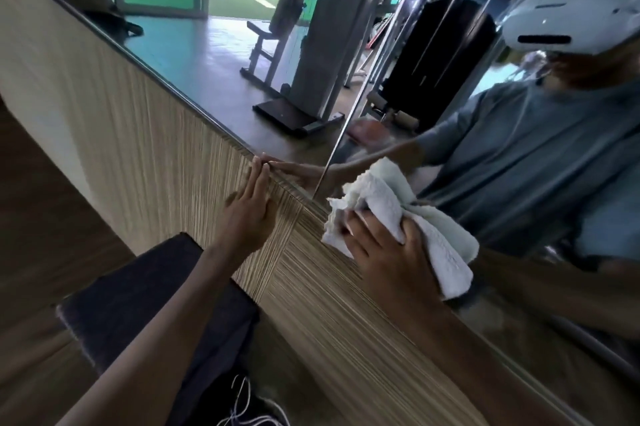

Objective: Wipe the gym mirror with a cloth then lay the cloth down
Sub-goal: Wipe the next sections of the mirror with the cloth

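- Cloth (388, 200): white towelling, bunched in the right hand (391, 259), whose fingers curl into the folds with the thumb clamped over them. It sits at 3 o'clock of frame centre and appears to press on the mirror (207, 51) just above its lower edge.
- Long axis: we read the bundle as running from 11 to 5 o'clock, roughly along the mirror's lower edge, which runs from 10 to 4 o'clock.
- Governing relation: bare glass lies at 1 o'clock of the gripping fingers. We judge that the next stroke must carry the cloth that way, or along the edge.
- Left hand (246, 214): at 9 o'clock of the cloth and apart from it. Its fingers are straight, the palm lies on the wood panel (138, 148), and the fingertips touch the mirror's edge. It holds nothing and seems to act as a brace.
- Nearer hand: only the right one has the cloth, so we expect it to do the wiping.
- Dark padded surface (156, 287): at 7 o'clock of the cloth, below the panel. It is a possible place to lay the cloth down, a step not yet due.
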The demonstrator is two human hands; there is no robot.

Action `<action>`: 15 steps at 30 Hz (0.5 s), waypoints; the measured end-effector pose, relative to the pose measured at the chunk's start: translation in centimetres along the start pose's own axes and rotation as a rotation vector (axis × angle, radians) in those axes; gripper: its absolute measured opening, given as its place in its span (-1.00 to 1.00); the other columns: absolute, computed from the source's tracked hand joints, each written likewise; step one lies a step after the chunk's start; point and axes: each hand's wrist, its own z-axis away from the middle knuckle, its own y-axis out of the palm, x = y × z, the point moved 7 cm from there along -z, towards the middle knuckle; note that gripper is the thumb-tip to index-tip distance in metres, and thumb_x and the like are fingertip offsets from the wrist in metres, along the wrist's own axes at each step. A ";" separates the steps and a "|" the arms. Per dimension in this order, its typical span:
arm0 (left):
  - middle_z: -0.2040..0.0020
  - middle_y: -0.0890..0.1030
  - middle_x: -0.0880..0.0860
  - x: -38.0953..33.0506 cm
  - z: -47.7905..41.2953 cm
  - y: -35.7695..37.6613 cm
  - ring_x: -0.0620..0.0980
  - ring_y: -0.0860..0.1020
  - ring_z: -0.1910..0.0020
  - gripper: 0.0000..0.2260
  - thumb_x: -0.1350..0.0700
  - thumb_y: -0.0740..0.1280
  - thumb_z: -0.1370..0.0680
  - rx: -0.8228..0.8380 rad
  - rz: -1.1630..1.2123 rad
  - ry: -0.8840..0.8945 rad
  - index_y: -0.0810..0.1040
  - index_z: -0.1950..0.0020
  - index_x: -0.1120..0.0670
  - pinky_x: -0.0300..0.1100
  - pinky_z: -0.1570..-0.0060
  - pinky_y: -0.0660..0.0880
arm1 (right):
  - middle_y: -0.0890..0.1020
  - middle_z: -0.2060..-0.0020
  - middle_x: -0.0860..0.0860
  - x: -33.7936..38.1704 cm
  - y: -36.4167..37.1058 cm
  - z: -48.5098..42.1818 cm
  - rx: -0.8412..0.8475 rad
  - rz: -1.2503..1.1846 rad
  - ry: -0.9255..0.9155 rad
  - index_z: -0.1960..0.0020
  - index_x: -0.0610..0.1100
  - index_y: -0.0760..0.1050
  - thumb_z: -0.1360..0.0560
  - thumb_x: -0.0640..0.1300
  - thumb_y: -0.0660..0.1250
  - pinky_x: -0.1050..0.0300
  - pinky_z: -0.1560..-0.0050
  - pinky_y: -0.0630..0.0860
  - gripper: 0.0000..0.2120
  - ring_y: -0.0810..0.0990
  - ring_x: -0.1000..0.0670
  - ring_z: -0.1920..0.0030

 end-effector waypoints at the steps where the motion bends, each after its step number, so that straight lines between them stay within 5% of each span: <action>1: -0.60 -0.15 -0.04 -0.1 0.0 0.3 -0.01 0.00 -0.62 -0.28 -0.20 -0.15 -0.57 0.006 0.025 -0.013 0.00 -0.64 0.17 0.06 -0.38 0.29 | 0.46 -0.44 -0.05 0.4 0.1 -1.1 -0.003 -0.021 0.002 -0.38 -0.10 0.50 -0.58 -0.18 0.15 -0.21 -0.27 0.25 -0.61 0.30 -0.07 -0.49; 5: -0.65 -0.08 0.09 -1.9 0.9 2.0 -0.30 -0.25 -0.54 -0.37 -0.16 -0.09 -0.62 -0.022 0.321 -0.044 -0.10 -0.63 0.09 -0.28 -0.51 0.01 | 0.46 -0.44 -0.06 2.4 0.9 -4.5 0.033 -0.041 0.001 -0.38 -0.04 0.50 -0.56 -0.10 0.17 -0.22 -0.29 0.20 -0.59 0.36 -0.08 -0.47; 7: -0.57 0.15 -0.09 -4.6 1.8 1.8 -0.41 -0.06 -0.53 -0.50 0.18 0.01 -0.65 -0.130 0.476 0.036 0.15 -0.61 -0.01 -0.32 -0.53 -0.06 | 0.46 -0.44 -0.06 2.9 1.0 -4.1 0.035 -0.031 -0.027 -0.40 -0.03 0.49 -0.53 -0.07 0.22 -0.20 -0.32 0.18 -0.57 0.36 -0.07 -0.47; 9: -0.37 0.27 -0.43 -6.5 2.6 2.0 -0.30 0.21 -0.44 -0.48 0.31 0.04 -0.56 -0.172 0.569 -0.004 0.34 -0.42 -0.13 -0.13 -0.56 0.05 | 0.45 -0.44 -0.04 2.5 1.3 -2.0 0.059 -0.023 -0.077 -0.37 -0.03 0.49 -0.51 -0.04 0.29 -0.17 -0.35 0.18 -0.58 0.35 -0.07 -0.47; 10: -0.32 0.32 -0.41 -7.0 2.8 2.4 -0.15 0.30 -0.40 -0.54 0.28 0.07 -0.55 -0.176 0.590 -0.026 0.37 -0.37 -0.10 0.07 -0.55 0.12 | 0.45 -0.44 -0.03 2.3 1.4 -0.7 0.064 -0.032 -0.094 -0.34 -0.02 0.50 -0.49 -0.03 0.34 -0.15 -0.36 0.18 -0.58 0.34 -0.07 -0.47; 12: -0.54 0.26 -0.02 -7.9 3.7 4.3 0.16 0.22 -0.52 -0.53 0.10 0.09 -0.59 -0.141 0.607 -0.129 0.28 -0.52 0.10 0.20 -0.56 0.02 | 0.50 -0.40 -0.01 1.2 1.3 2.6 0.062 -0.049 -0.092 -0.29 -0.02 0.53 -0.49 -0.05 0.36 -0.13 -0.34 0.21 -0.63 0.38 -0.06 -0.44; 13: -0.62 0.09 0.18 -8.5 4.4 5.5 0.22 0.04 -0.60 -0.43 0.03 0.09 -0.61 -0.095 0.613 -0.224 0.15 -0.60 0.19 0.09 -0.59 -0.10 | 0.52 -0.37 -0.01 0.6 1.1 4.5 0.044 -0.057 -0.083 -0.28 -0.02 0.54 -0.51 -0.08 0.33 -0.12 -0.32 0.24 -0.66 0.41 -0.05 -0.42; 15: -0.64 -0.18 0.20 -10.7 6.6 7.6 0.08 -0.22 -0.62 -0.37 0.03 0.08 -0.64 -0.055 0.612 -0.333 -0.08 -0.64 0.18 -0.13 -0.55 -0.22 | 0.54 -0.34 0.00 -0.8 0.5 8.3 0.011 -0.061 -0.067 -0.30 -0.01 0.53 -0.53 -0.10 0.29 -0.11 -0.30 0.26 -0.66 0.44 -0.04 -0.40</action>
